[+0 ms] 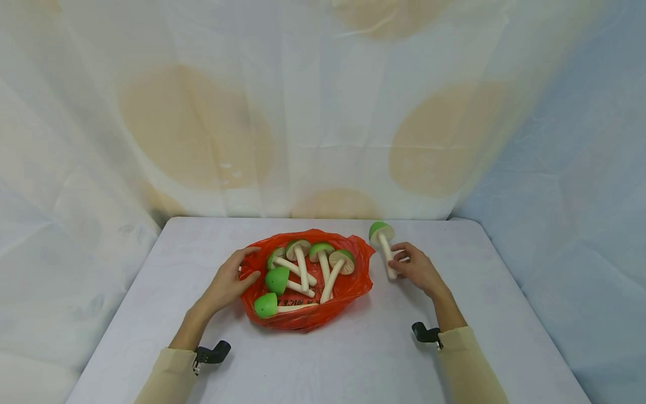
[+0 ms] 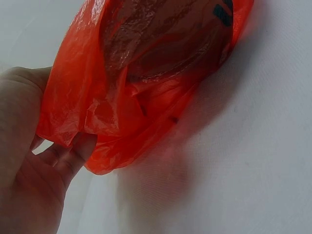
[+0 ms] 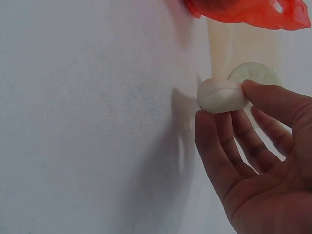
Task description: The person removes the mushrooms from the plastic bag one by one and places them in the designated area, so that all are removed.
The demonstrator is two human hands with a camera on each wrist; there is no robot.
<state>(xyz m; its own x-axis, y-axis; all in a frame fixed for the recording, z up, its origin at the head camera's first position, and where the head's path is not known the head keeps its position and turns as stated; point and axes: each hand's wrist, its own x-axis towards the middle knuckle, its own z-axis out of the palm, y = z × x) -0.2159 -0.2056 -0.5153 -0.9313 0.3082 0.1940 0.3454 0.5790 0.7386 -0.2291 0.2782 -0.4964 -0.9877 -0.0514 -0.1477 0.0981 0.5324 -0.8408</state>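
A red plastic bag (image 1: 313, 322) lies spread open on the table, with several green-capped toy mushrooms (image 1: 276, 280) inside, their pale stems pointing various ways. At the bag's left edge, my left hand (image 1: 234, 275) holds the rim; in the left wrist view the thumb and fingers are around the crumpled red film (image 2: 73, 102). To the right of the bag, my right hand (image 1: 416, 269) pinches another toy mushroom (image 1: 382, 233) near the lower end of its stem. Its green cap points away from me. The right wrist view shows the rounded stem end (image 3: 222, 96) between thumb and fingers.
The white-covered table (image 1: 313, 370) reaches to a pale curtain (image 1: 323, 112) with tan spots at the back. More hanging sheets enclose the left and right sides. Each wrist wears a small black camera (image 1: 214, 352).
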